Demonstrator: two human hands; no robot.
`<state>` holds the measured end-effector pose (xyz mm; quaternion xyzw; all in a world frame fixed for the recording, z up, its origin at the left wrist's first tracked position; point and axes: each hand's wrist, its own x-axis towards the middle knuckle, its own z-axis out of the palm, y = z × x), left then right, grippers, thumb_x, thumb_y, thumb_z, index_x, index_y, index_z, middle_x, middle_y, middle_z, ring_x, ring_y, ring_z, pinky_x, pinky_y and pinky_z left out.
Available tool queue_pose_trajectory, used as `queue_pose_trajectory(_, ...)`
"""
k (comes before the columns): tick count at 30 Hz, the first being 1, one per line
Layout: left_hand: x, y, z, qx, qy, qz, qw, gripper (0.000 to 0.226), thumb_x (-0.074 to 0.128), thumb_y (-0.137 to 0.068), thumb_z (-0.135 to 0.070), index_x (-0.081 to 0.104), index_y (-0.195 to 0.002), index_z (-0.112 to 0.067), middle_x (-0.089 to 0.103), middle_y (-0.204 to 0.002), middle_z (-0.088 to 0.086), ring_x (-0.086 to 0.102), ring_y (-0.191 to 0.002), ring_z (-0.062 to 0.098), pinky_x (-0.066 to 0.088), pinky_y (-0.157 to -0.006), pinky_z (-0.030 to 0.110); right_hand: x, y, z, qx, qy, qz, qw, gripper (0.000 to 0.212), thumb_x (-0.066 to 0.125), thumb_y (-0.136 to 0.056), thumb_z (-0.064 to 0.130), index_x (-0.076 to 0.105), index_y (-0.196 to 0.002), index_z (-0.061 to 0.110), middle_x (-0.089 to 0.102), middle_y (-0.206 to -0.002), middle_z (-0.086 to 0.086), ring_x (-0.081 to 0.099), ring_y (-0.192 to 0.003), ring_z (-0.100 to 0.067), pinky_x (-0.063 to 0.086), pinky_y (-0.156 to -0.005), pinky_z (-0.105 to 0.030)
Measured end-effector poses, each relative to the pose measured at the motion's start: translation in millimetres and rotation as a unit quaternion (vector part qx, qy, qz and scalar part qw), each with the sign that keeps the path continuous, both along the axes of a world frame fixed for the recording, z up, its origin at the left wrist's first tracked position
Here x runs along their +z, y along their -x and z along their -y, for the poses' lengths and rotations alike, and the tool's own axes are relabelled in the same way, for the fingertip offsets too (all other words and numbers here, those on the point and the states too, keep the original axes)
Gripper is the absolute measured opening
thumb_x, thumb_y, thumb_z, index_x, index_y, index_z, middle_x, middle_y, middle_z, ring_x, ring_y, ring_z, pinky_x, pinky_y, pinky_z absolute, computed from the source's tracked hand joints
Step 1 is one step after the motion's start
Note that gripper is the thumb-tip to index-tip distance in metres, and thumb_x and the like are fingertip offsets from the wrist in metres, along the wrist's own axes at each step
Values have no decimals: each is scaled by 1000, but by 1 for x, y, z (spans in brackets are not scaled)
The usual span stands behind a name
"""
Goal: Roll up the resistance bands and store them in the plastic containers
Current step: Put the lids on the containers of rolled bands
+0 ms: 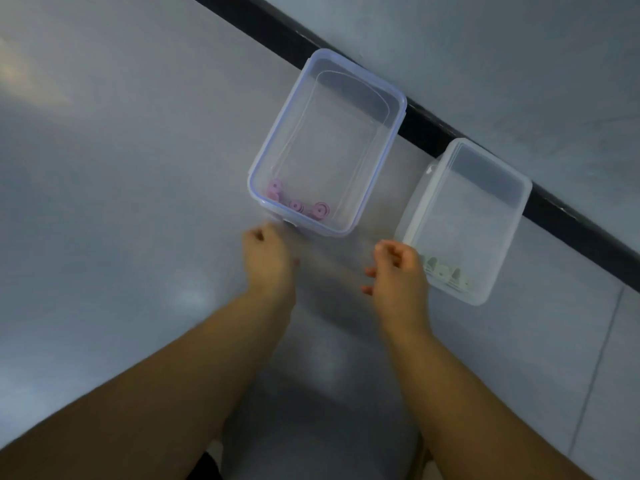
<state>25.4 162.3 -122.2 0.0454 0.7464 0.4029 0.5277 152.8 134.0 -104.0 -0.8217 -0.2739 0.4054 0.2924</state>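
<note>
Grey glossy floor point(121, 202) fills most of the view, with one black skirting strip point(433, 129) running along its far edge below a pale grey wall point(485, 46). Two bare forearms reach in from the near edge. Two containers stand on the floor against the skirting, neither with a lid on. The bigger one is a clear rectangular plastic container with a blue-tinted rim point(332, 140), and just to its right, apart from it, is a smaller clear rectangular plastic container with a colourless rim point(467, 209). The left hand point(266, 247) hovers just in front of the big container's near-left corner, its grip curled in like a loose fist, with nothing visible inside it. The right hand point(394, 268) sits beside the small container's near-left corner, partly in front of it. Its fingers are also curled, and no band shows in its grip, though motion blur softens both hands. Three pink rolled resistance bands point(296, 205) lie in a row in the near-left corner of the big container. Pale greenish-white rolled resistance bands point(441, 271), about three though too blurred to count surely, lie along the near end of the small container.
</note>
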Motion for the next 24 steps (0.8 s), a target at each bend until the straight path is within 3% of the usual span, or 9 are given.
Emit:
queue_pose_trajectory(3, 11, -43, 31, -138, 35, 79, 987, 26, 41, -94, -8, 46, -71, -17, 52, -64, 2, 45, -60, 18, 42, -60, 30, 2, -34, 27, -87, 2, 66, 994, 20, 51, -81, 45, 51, -74, 27, 64, -87, -12, 61, -83, -35, 50, -80, -56)
queue_pose_trajectory(5, 12, -70, 37, -225, 46, 98, 968, 8, 48, -94, -14, 53, -88, -14, 55, -82, 10, 56, -73, 25, 50, -76, 35, 1, -59, 37, -164, 11, 100, 981, 28, 51, -84, 45, 49, -74, 19, 60, -82, -17, 59, -80, -37, 51, -80, -56)
queue_pose_trajectory(7, 10, -89, 30, -264, 37, 75, 961, 29, 52, -93, -22, 51, -119, -11, 55, -111, 14, 57, -103, 32, 48, -95, 43, -1, -83, 41, -226, -1, 109, 968, 36, 52, -79, 51, 47, -77, 15, 55, -79, -14, 56, -75, -32, 51, -79, -56)
queue_pose_trajectory(9, 9, -103, 20, -274, 26, 57, 960, 46, 54, -92, -29, 42, -134, -13, 49, -129, 14, 53, -116, 33, 45, -99, 46, -3, -103, 38, -262, -8, 96, 960, 49, 51, -71, 58, 52, -93, 15, 58, -92, -13, 58, -83, -32, 50, -84, -56)
queue_pose_trajectory(12, 2, -117, 10, -294, 26, 51, 954, 54, 56, -91, -34, 37, -139, -18, 45, -136, 14, 51, -119, 35, 45, -99, 47, -3, -123, 31, -246, 27, 53, 967, 52, 48, -91, 43, 41, -134, 15, 48, -134, -11, 51, -117, -28, 44, -100, -48)
queue_pose_trajectory(14, -4, -123, 10, -297, 24, 54, 953, 55, 56, -90, -35, 37, -139, -20, 46, -135, 17, 50, -120, 36, 45, -99, 48, -5, -131, 29, -223, 38, 20, 974, 48, 41, -96, 38, 36, -140, 19, 45, -137, -6, 47, -120, -24, 42, -103, -45)
queue_pose_trajectory(17, -6, -128, 14, -289, 3, 67, 955, 49, 54, -91, -34, 43, -136, -19, 52, -131, 19, 51, -120, 37, 45, -99, 50, -4, -133, 29, -205, 13, -40, 978, 38, 39, -99, 29, 42, -136, 22, 50, -122, 0, 51, -104, -17, 47, -96, -39)
queue_pose_trajectory(20, -8, -128, 19, -292, -20, 80, 953, 46, 57, -86, -38, 55, -126, -16, 62, -123, 12, 56, -116, 31, 46, -99, 49, -6, -132, 27, -214, -5, -70, 974, 34, 39, -100, 21, 47, -133, 21, 54, -123, -3, 54, -105, -18, 49, -93, -36)
queue_pose_trajectory(24, -6, -129, 21, -282, -45, 78, 955, 13, 55, -92, -22, 62, -103, -19, 68, -108, 11, 62, -98, 25, 48, -96, 48, -9, -130, 27, -225, -26, -83, 971, 34, 39, -100, 16, 48, -132, 18, 55, -119, -3, 56, -103, -18, 50, -91, -33)
